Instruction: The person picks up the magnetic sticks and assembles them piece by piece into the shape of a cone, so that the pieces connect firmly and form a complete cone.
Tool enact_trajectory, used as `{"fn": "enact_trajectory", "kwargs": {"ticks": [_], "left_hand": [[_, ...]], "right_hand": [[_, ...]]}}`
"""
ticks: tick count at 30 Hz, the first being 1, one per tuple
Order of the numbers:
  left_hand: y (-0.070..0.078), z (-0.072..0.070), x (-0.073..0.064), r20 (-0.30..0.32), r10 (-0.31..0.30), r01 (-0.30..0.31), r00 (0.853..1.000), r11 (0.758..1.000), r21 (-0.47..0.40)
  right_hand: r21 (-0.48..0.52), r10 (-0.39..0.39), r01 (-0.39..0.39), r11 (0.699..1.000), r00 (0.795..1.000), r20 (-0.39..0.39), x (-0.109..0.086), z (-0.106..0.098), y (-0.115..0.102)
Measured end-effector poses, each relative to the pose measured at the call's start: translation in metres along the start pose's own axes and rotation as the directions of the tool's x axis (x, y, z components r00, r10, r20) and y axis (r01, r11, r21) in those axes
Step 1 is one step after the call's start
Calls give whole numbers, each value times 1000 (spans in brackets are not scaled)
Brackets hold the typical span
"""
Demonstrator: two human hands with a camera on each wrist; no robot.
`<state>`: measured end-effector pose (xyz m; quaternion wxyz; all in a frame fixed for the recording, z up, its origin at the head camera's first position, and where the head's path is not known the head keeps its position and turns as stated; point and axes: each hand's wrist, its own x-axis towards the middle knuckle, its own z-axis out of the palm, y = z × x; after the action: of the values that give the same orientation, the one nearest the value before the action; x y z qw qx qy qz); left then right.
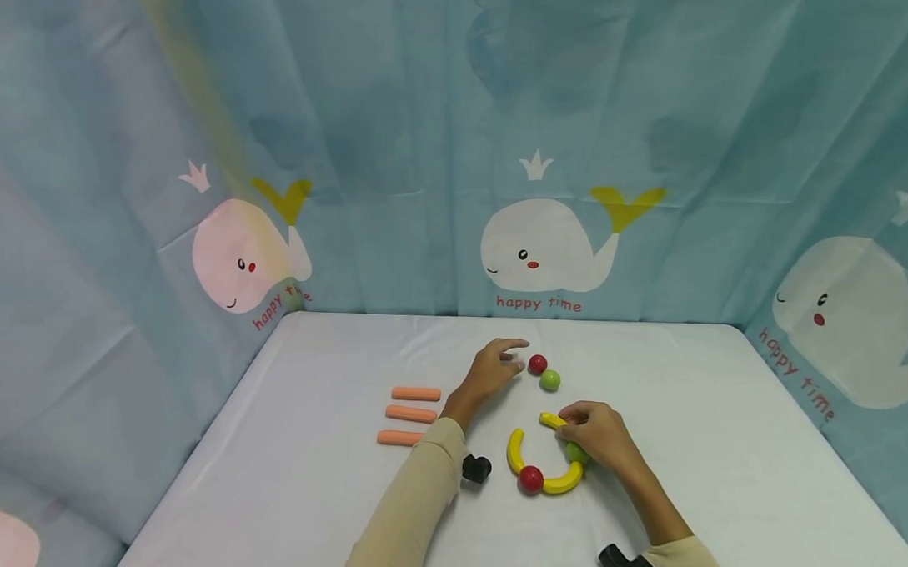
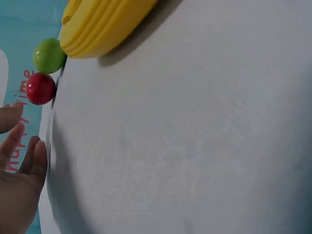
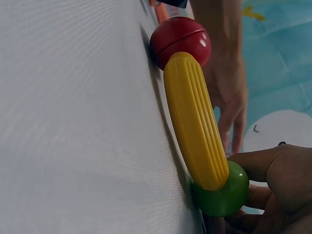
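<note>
My left hand (image 1: 493, 370), fingers loosely spread, is just left of a small red ball (image 1: 537, 364) with nothing in its grasp. Touching that ball is a light green ball (image 1: 550, 380). My right hand (image 1: 597, 432) pinches a yellow toy banana (image 1: 551, 420) between thumb and fingers, and its far part is hidden by the hand. Under that hand lies a darker green ball (image 3: 225, 195). From there a curve runs through another toy banana (image 1: 563, 481), a glossy red ball (image 1: 530, 480) with a seam, and a third toy banana (image 1: 516, 451) on the left.
Several orange sticks (image 1: 416, 394) lie in a stack of rows left of my left forearm. Black wrist devices (image 1: 477, 469) sit at both sleeves. The white table (image 1: 304, 478) meets a blue curtain (image 1: 395, 256) with printed whales at its back and sides.
</note>
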<state>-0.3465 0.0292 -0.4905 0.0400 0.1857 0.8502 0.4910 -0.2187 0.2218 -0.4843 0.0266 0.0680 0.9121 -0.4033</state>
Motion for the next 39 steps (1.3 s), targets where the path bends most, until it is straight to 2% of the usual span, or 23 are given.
{"fn": "enact_trajectory", "kwargs": {"ticks": [5,10,18,24,32,39], "left_hand": [[-4,1,5,39,39,-40,998,999,21],[-4,2,8,94,68,-76,993,993,89],[1,5,8,147,30,-52,989,987,151],[0,10,8,100,25,-44,995,980,193],[3,13,3,17,-45,43,999,993,109],[2,13,5,16,-41,39,999,992,122]], "right_hand": [[3,0,0,1000,1000,1,1,4,-2],[5,-5,5,1000,1000,-2,2,4,-3],[8,6,-6,1000,1000,-5,2,3,-2],[1,-7,7,1000,1000,-9,2,4,0],[5,-1,1,1000,1000,-6,1,4,0],[2,-8,8,1000,1000,-10,0,2,-1]]}}
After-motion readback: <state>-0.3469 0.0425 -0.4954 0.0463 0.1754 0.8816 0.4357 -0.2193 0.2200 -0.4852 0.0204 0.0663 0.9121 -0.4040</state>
